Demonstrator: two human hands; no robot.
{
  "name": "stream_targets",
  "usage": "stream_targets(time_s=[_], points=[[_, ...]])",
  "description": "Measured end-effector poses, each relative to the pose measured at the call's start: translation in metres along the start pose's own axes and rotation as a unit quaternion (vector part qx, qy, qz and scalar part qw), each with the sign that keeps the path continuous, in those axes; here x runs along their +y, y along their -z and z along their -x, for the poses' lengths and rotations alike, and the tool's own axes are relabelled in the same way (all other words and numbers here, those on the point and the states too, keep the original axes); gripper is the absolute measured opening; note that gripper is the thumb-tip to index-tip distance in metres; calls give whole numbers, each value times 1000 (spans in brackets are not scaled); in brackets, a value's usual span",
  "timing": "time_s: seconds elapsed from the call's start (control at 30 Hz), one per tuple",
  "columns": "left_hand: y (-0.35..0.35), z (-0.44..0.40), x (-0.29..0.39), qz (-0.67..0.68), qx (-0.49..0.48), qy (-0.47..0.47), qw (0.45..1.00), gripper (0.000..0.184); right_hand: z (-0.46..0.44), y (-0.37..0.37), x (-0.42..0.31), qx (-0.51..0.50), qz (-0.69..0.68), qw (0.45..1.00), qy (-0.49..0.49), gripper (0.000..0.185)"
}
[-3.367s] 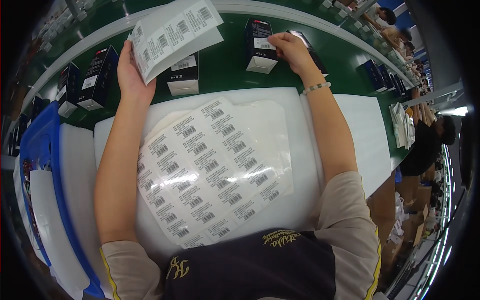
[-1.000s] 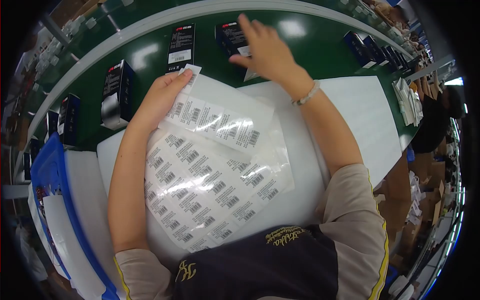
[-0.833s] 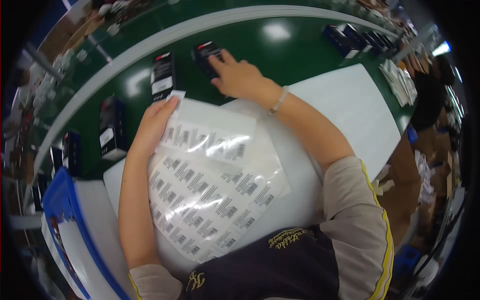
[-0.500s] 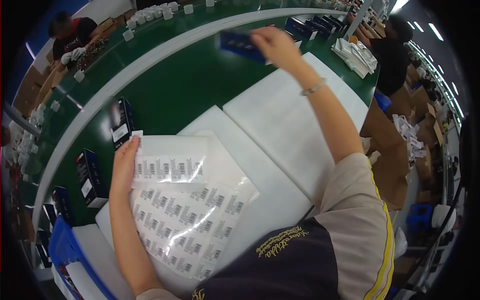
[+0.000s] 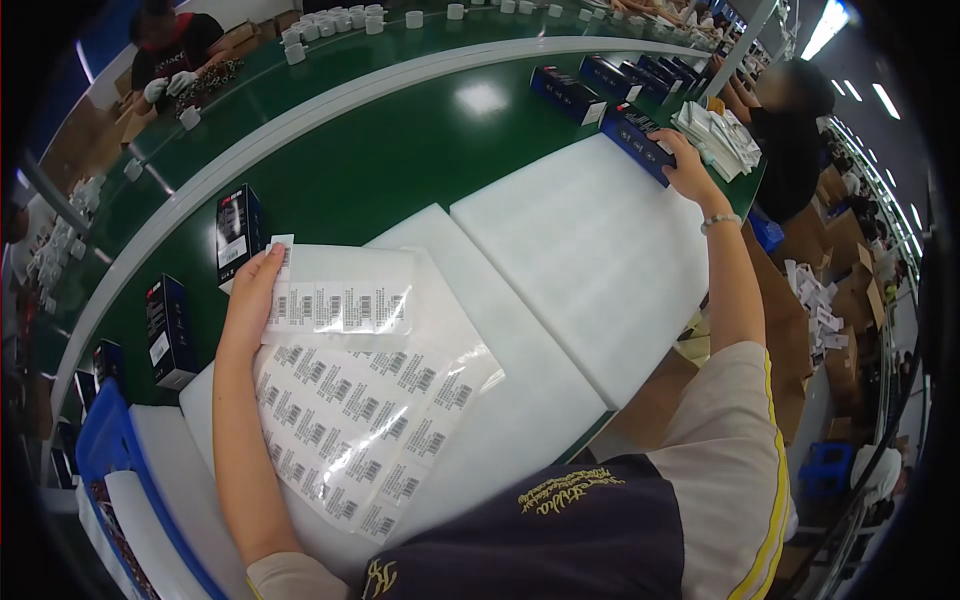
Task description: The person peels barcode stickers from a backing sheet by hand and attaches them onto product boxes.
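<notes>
Carton (image 5: 632, 138) and label sheet (image 5: 340, 300), separately held

Head view: right hand (image 5: 686, 168), fingers wrapped over the carton's right end, by the far edge of the foam pad (image 5: 575, 220); left hand (image 5: 250, 297), fingers pinching the label sheet's corner. Good handling, I judge, wants the carton level, the sheet unbent.

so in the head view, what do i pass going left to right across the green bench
leftmost labelled box → second labelled box → label sheet in the left hand → far dark box → blue-sided box at the right hand → white pile
</notes>
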State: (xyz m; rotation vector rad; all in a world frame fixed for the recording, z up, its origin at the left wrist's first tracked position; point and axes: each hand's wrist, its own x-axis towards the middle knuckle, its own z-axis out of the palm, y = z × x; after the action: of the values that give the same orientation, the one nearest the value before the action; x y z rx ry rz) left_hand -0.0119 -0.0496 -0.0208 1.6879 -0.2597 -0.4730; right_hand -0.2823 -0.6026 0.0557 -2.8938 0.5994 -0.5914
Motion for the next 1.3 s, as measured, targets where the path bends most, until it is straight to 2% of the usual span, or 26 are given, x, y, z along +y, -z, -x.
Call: stream_targets(time_s=[0.17, 0.27, 0.3, 0.37, 0.4, 0.43, 0.47, 0.53, 0.6, 0.63, 0.77, 0.87, 0.93, 0.97, 1.13, 1.3], points=[[6, -4, 0, -5, -8, -9, 1000, 35, -9, 9, 7, -17, -39, 999, -12, 61], [2, 1, 6, -36, 2, -5, 999, 37, -5, 5, 38, -23, -16, 1000, -8, 67], [1, 0, 7, -53, 24, 1, 998, 41, -4, 6, 36, -23, -22, 998, -45, 68], [6, -5, 2, -35, -25, -7, 999, 44, -13, 14, 19, -5, 94, 993, -76, 54], [5, -4, 0, -13, -31, -20, 999, 44, -20, 16, 6, -19, 76, 996, -37, 54], [5, 1, 7, 5, -35, 2, 999, 44, -30, 19, -18, 4, 77, 997, -12, 44], [13, -8, -2, -35, -68, -11, 997, 43, -43, 19, -46, 31, 71, 997, 14, 36], [6, -3, -1, 6, -48, -25, 999, 40, -70, 17, -110, -36, -157, 985, 59, 33], [13, -8, -6, 0, -96, -24, 995, 39, -102, 1, -198, -102, -242, 958, 116, 35], [8, -9, -9, -14, -59, -53, 997, 40, -110, -9, -247, -134, -280, 935, 169, 34], [14, 5, 3, -38, -63, -74, 995, 42, -90, -24, -385, -227, -391, 834, 316, 29], [11, 3, -1, 8, -50, -91, 995, 40, -80, -76, -430, -260, -411, 814, 319, 26], [15, 2, 0, -8, -52, -103, 993, 40, -74, -111, -445, -334, -499, 769, 217, 19], [21, 3, 2, -16, -39, -95, 995, 40, -70, -119, -450, -342, -508, 758, 224, 19], [11, 3, 2, -49, -75, -87, 992, 41, -56, -131, -441, -371, -461, 793, 143, 13], [12, 7, 5, -50, -37, -107, 992, 40, -58, -128, -437, -409, -470, 770, 138, 11]])
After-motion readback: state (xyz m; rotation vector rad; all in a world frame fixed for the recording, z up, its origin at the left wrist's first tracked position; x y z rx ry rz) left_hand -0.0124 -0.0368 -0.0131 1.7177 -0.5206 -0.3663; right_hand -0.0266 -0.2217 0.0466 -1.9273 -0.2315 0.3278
